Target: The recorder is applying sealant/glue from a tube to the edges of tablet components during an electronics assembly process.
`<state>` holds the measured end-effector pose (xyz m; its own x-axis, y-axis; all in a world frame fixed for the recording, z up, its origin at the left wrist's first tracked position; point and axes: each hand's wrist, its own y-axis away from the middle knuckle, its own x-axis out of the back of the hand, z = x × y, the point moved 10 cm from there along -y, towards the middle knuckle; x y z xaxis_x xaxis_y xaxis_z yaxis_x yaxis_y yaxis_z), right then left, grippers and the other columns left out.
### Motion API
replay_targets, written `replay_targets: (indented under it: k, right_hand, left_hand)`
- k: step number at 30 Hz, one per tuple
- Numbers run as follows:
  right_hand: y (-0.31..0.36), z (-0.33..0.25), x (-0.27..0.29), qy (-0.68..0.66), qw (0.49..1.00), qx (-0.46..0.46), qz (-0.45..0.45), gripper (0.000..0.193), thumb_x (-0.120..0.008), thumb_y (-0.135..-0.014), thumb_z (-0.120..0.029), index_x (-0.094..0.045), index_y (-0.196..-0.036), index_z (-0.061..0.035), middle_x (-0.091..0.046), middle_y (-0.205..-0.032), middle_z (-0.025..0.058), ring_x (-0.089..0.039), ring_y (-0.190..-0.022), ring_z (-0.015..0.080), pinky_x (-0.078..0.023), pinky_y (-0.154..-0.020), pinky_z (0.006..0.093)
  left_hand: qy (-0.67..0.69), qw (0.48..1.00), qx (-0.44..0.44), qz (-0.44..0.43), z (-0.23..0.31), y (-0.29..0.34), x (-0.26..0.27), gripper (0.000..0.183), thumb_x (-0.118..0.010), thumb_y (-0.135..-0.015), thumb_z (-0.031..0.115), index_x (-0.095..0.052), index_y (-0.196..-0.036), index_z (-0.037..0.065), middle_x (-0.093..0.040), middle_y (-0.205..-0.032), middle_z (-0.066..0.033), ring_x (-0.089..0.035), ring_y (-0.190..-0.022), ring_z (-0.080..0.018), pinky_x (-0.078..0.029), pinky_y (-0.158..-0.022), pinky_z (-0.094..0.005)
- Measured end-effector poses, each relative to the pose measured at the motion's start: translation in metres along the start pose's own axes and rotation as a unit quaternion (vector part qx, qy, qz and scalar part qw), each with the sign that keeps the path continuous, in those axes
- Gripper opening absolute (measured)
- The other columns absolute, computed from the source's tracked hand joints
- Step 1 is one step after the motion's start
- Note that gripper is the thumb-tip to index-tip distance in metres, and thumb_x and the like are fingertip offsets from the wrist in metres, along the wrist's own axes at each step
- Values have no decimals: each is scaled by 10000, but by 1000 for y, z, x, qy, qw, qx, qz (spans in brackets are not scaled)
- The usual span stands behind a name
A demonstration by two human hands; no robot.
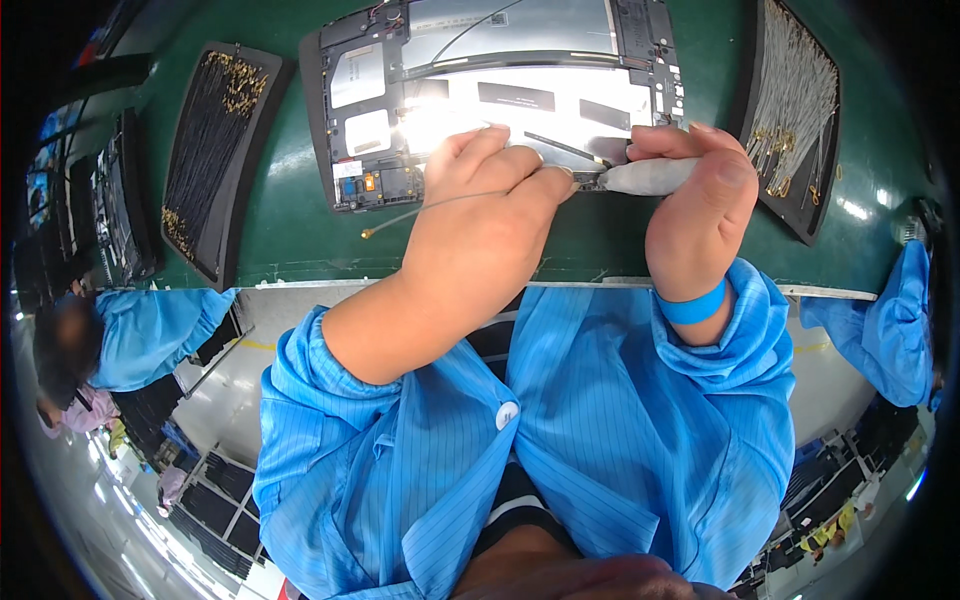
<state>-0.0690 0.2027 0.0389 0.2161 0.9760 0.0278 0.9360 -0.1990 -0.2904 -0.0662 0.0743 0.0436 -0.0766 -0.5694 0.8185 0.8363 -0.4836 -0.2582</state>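
An opened tablet [352, 140] lies on the green bench with its shiny inner side and boards exposed. Across its lower edge rests my left hand [475, 235], fingers bent and thumb and forefinger pressed down near the edge. A thin grey cable [430, 206] with a gold connector end runs out from between those fingers over the back of the hand. My right hand [700, 205] is closed round a tool with a white wrapped handle [650, 177]. Its tip meets the tablet's lower edge beside my left fingertips; the tip's exact shape is too small to tell.
To the left stands a black tray [258, 165] of black cables with gold ends. A second dark tray [805, 215] at the right holds grey-white cables [790, 90]. Black panels [125, 200] stand at the far left. People in blue sit on both sides.
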Motion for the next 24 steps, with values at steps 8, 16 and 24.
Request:
replay_targets:
  k: [8,16,24]
  right_hand:
    - [-10,-36,-51,183,958,87,-201,197,-447,-808,-204,-526,-796,-24,-550,-769,131,-524,-675,289,-423,-595,347]
    - [-15,2,-6,-8,994,-106,-37,280,-342,-883,-195,-404,-1067,7,-556,-747,90,-510,-641,105,-428,-573,237]
    - [18,50,25,103,889,-441,-71,570,-500,-803,-289,-288,-1222,35,-498,-759,50,-446,-565,87,-369,-459,197]
  left_hand:
    - [-34,999,-15,14,4,-1,6,196,-533,-618,66,-577,-810,73,-525,-801,-53,-458,-879,-271,-329,-799,-381]
    - [23,1000,-13,-9,-1,5,5,187,-560,-633,58,-565,-813,109,-514,-848,-45,-439,-884,-256,-327,-785,-360]
    - [-40,934,268,232,-115,62,98,202,-503,-763,156,-551,-873,-7,-545,-802,-153,-493,-762,-309,-379,-699,-389]
